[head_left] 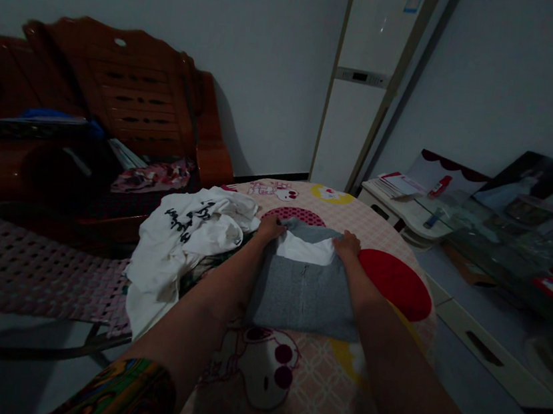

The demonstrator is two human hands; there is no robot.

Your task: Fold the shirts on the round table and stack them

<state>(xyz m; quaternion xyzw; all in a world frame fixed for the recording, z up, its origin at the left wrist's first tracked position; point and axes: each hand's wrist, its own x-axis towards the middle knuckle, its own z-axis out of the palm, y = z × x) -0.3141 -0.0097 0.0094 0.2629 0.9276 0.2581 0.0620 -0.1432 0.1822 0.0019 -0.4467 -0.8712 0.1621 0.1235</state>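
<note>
Currently: grey garment [303,297] folded on round table [317,393].
Left hand [272,228] and right hand [347,244] each pinch a far corner; white garment [165,247] heaped at left.

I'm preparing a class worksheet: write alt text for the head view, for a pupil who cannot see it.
A left hand and right hand hold the far corners of a folded grey garment on a round, pink-patterned table. A crumpled white garment with black markings lies to the left; a wooden chair stands behind.
</note>
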